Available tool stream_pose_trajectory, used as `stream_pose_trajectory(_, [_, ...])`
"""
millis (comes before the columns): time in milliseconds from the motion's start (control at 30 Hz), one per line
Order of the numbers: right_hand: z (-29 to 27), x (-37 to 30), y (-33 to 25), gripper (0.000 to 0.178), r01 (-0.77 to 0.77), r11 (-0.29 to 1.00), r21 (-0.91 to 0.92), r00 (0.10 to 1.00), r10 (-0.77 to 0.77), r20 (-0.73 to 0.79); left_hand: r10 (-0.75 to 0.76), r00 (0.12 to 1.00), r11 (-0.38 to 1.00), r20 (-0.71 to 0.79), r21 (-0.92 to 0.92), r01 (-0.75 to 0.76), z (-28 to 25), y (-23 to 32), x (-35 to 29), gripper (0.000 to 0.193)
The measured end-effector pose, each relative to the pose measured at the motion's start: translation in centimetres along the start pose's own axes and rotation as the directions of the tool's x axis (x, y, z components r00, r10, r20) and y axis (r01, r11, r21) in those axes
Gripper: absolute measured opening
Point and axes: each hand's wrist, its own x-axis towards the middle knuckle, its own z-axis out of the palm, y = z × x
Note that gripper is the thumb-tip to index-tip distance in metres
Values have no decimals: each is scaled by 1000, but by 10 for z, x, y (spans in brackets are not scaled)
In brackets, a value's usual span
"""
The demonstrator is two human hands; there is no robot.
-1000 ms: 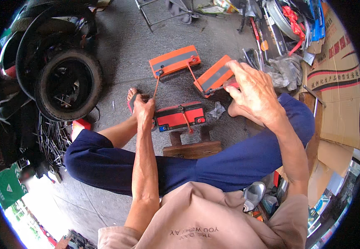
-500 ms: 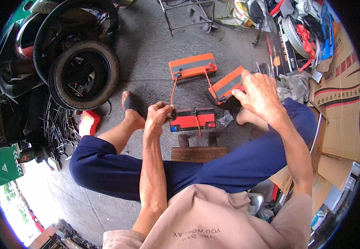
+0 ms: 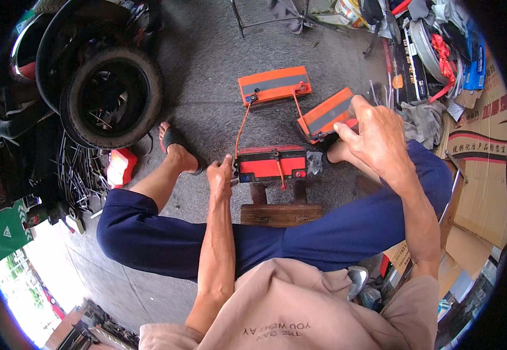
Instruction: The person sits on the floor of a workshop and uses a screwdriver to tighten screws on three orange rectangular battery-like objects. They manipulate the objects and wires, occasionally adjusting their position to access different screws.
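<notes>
Three box-shaped batteries lie on the ground between my legs. The red and black battery is nearest, its left end beside my left hand. That hand's fingers are closed around a small dark thing I cannot make out. A thin orange cable runs from near it to a terminal of the far orange battery. A short red cable links that battery to the tilted orange battery at the right. My right hand grips the tilted battery's right end, thumb on the near side. Another short orange cable hangs over the red battery's face.
A low wooden stool stands before me. Tires and a heap of metal rods lie left, beside a red container. Cardboard and cluttered goods line the right; a metal frame stands ahead.
My left hand has moved slightly down and left to the red battery's left end. My right hand stays on the tilted battery. The whole view has shifted a little.
</notes>
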Motion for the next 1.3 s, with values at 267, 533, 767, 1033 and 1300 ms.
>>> stream_pose_trajectory(267, [-1,-2,-2,31,-59,993,99,998,55,40,-317,834,466,452,-691,552,27,-49,43,79])
stream_pose_trajectory(533, [6,-11,10,29,-46,974,220,999,47,1,-311,883,458,352,-758,464,39,-19,36,85])
stream_pose_trajectory(767, [8,-9,13,30,-15,981,193,1000,18,-13,-133,886,565,444,-701,436,37,7,38,67])
stream_pose_trajectory(1033, [-7,-1,11,27,-20,976,216,999,12,36,-150,899,657,411,-638,401,38,-12,64,30])
stream_pose_trajectory(1300, [-3,-2,7,29,-146,975,170,988,136,70,88,996,993,-25,-79,-90,23,22,34,20])
